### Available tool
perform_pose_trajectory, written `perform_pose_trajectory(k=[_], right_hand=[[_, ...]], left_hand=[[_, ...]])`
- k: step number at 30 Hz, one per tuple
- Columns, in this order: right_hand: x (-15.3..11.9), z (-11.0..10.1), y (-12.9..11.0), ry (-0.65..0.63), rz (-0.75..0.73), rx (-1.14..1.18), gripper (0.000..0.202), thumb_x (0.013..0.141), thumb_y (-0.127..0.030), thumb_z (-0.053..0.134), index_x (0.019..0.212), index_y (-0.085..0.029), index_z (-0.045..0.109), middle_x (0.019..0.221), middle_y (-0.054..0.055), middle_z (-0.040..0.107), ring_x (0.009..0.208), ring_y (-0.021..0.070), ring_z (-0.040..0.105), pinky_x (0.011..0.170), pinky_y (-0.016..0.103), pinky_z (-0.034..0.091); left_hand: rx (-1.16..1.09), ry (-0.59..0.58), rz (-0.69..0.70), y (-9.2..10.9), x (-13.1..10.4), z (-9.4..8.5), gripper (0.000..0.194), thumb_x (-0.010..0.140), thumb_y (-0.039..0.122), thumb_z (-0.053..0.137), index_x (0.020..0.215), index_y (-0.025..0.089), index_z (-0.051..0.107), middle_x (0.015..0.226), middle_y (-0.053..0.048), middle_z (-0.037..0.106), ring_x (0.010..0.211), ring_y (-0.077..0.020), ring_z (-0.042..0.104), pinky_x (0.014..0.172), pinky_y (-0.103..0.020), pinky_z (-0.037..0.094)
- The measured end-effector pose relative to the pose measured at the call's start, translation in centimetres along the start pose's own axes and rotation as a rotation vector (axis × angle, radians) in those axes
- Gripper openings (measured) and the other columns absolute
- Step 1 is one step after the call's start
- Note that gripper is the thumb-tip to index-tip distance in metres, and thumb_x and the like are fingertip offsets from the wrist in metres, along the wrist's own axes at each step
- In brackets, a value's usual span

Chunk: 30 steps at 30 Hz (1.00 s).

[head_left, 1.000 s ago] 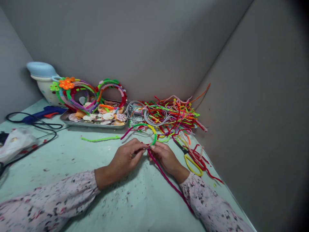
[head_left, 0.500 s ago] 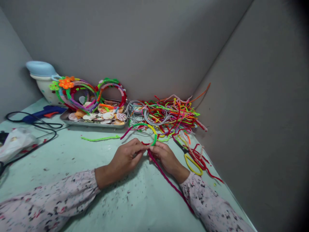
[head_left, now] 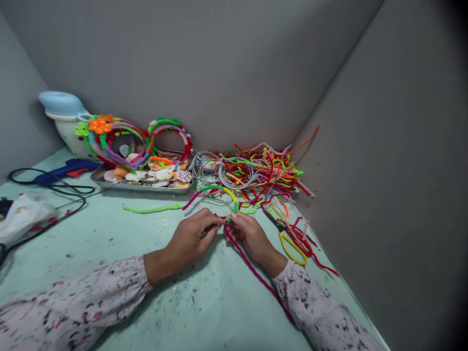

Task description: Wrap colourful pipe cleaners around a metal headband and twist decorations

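My left hand [head_left: 197, 234] pinches the lower end of a curved hoop [head_left: 230, 193] wrapped in green, yellow and magenta pipe cleaner. Thumb and fingers of my right hand [head_left: 249, 234] close on the hoop's green section just beside it. From between the two hands a long magenta pipe cleaner [head_left: 256, 274] trails down to the right sleeve. A short red tip sticks out near my left fingertips. The exact spot where the strands meet is partly hidden by the fingers.
A metal tray [head_left: 146, 189] of seashells holds finished hoops [head_left: 124, 141] behind my hands. Right of it lie a pipe cleaner pile [head_left: 270, 168] and yellow-handled scissors [head_left: 294, 249]. A blue glue gun [head_left: 66, 171], black cord [head_left: 75, 209] and lidded container [head_left: 69, 131] stand left.
My right thumb and fingers have shifted slightly up along the hoop's green section, exposing more green near the joint. My left hand stays almost in place.
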State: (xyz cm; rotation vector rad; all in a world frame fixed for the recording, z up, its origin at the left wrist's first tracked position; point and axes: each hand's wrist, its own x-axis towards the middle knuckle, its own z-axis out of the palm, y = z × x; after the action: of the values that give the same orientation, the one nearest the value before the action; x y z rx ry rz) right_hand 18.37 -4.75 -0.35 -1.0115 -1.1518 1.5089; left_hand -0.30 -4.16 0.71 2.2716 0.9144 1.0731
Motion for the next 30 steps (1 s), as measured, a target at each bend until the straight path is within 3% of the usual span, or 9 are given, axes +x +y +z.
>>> perform_pose_trajectory(k=[11, 18, 25, 30], right_hand=[[0.2, 0.1, -0.1, 0.026, 0.016, 0.018, 0.03, 0.082, -0.043, 0.065, 0.072, -0.016, 0.058, 0.06, -0.002, 0.06, 0.048, 0.0076, 0.053, 0.046, 0.019, 0.04], [0.0, 0.1, -0.2, 0.019, 0.016, -0.013, 0.03, 0.082, -0.046, 0.063, 0.079, -0.016, 0.059, 0.064, -0.002, 0.06, 0.05, 0.0086, 0.054, 0.046, 0.019, 0.04], [-0.7, 0.5, -1.1, -0.106, 0.002, -0.117, 0.022, 0.083, -0.038, 0.062, 0.081, -0.015, 0.062, 0.07, 0.0, 0.063, 0.055, 0.0096, 0.056, 0.051, 0.022, 0.042], [-0.6, 0.5, -1.1, -0.113, 0.008, -0.125, 0.015, 0.077, -0.03, 0.065, 0.073, -0.016, 0.059, 0.066, -0.001, 0.062, 0.053, 0.0102, 0.056, 0.055, 0.024, 0.046]], left_hand=[[0.006, -0.06, -0.074, 0.0, 0.0, 0.1, 0.028, 0.087, 0.012, 0.05, 0.107, 0.02, 0.068, 0.088, -0.004, 0.063, 0.079, -0.0143, 0.059, 0.073, -0.027, 0.046], [-0.06, -0.024, -0.074, -0.1, 0.0, 0.1, 0.029, 0.086, 0.01, 0.051, 0.107, 0.02, 0.069, 0.085, -0.003, 0.062, 0.078, -0.0136, 0.058, 0.072, -0.027, 0.047], [-0.12, 0.053, -0.083, 0.1, 0.2, 0.0, 0.025, 0.088, 0.014, 0.051, 0.105, 0.019, 0.069, 0.087, -0.004, 0.063, 0.081, -0.0142, 0.059, 0.074, -0.029, 0.047], [-0.12, 0.072, -0.068, 0.1, 0.1, 0.0, 0.024, 0.089, 0.014, 0.052, 0.105, 0.019, 0.069, 0.086, -0.004, 0.062, 0.079, -0.014, 0.058, 0.072, -0.028, 0.047]])
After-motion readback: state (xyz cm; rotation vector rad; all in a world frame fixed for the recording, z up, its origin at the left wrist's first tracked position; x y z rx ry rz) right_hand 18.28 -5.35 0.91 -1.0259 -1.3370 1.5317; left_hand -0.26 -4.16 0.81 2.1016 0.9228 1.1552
